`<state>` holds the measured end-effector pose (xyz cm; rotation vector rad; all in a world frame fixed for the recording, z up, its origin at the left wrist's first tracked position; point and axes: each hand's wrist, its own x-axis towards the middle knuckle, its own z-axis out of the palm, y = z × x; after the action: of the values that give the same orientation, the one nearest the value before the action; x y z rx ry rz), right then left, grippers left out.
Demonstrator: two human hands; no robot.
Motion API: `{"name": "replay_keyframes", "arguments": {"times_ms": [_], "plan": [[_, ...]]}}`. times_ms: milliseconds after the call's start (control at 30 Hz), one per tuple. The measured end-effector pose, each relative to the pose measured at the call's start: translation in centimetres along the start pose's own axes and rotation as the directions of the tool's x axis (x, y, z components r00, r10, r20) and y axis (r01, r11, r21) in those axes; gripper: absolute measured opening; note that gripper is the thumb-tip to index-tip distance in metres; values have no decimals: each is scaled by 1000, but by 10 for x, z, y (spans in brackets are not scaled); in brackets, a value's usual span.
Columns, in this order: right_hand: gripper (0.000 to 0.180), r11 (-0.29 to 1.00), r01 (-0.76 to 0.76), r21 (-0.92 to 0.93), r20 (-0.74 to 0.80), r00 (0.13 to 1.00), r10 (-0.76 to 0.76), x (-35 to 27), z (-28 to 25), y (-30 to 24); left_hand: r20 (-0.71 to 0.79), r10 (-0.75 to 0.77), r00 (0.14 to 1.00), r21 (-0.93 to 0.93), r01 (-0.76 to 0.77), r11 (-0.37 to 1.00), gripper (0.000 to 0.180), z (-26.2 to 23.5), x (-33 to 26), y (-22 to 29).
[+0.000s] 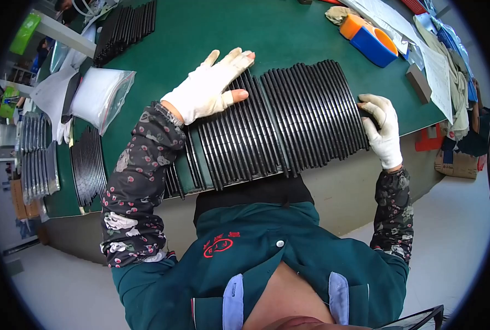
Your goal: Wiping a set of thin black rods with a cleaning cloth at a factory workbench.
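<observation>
Slim, straight black rods [315, 118] lie side by side on the green tabletop [201, 30], packed into a wide sheet at the near edge, with a second sheet [242, 137] just to its left and a narrow gap between. Each rod is round and glossy, with small pale glints lining up across the rows; their ends make a slightly uneven border. The long axes run from the far side toward the person's body, near ends slanting a little to the right. The left hand [209, 88], in a white knit glove with bare fingertips, lies flat over the left sheet's far part, fingers extended and grasping nothing. The right hand [383, 126], gloved alike, curls its fingers beside the wide sheet's right edge; whether it grips a rod cannot be told. Farther left sits a clear plastic bag [104, 96] with white contents.
</observation>
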<state>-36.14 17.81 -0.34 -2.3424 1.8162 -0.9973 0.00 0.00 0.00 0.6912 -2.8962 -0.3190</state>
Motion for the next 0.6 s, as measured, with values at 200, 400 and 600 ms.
{"name": "replay_keyframes", "arguments": {"times_ms": [200,400,600], "plan": [[28,999,8,-42,4,1000,-8,-2,-3,0,31,27,999,-98,-24,995,81,-3,-4,13],[28,999,17,-38,-13,1000,-17,-2,-2,1,28,82,996,-155,-77,985,79,-7,-3,21],[27,1000,19,-17,4,1000,-19,-3,-3,5,-103,67,992,9,-66,998,86,-14,-10,12]]}}
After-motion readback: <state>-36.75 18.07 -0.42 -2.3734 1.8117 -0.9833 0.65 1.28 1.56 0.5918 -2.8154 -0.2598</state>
